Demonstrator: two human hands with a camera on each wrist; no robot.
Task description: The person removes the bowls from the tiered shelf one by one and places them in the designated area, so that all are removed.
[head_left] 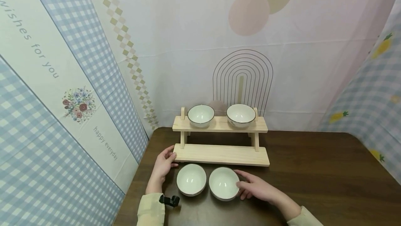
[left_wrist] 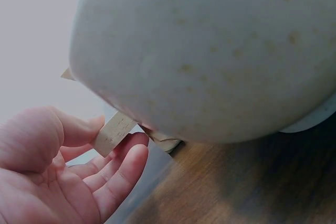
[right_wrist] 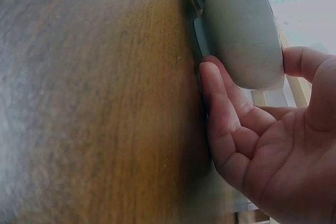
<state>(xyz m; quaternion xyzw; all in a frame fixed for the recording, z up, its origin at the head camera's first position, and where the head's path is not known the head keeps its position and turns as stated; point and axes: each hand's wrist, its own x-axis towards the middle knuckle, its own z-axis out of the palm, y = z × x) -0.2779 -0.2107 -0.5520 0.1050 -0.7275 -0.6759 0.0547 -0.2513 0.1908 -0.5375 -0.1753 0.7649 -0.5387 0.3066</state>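
A two-tier wooden rack (head_left: pixel 220 153) stands on the table, with one white dark-rimmed bowl (head_left: pixel 201 115) on the left of its upper board and another bowl (head_left: pixel 241 114) on the right. My left hand (head_left: pixel 164 163) pinches the left end of the lower board between thumb and fingers, also seen on the board end (left_wrist: pixel 115 134). Two more white bowls stand side by side in front of the rack: a left bowl (head_left: pixel 191 180) and a right bowl (head_left: pixel 223 183). With the thumb at its rim and fingers against its outer side, my right hand (head_left: pixel 255 187) holds the right bowl.
Brown wooden table (head_left: pixel 313 170) extends to the right of the rack. A patterned cloth (head_left: pixel 175 73) hangs behind it, and a blue checked cloth (head_left: pixel 31 142) hangs at the left. On the left wrist sits a black strap mount (head_left: pixel 169 201).
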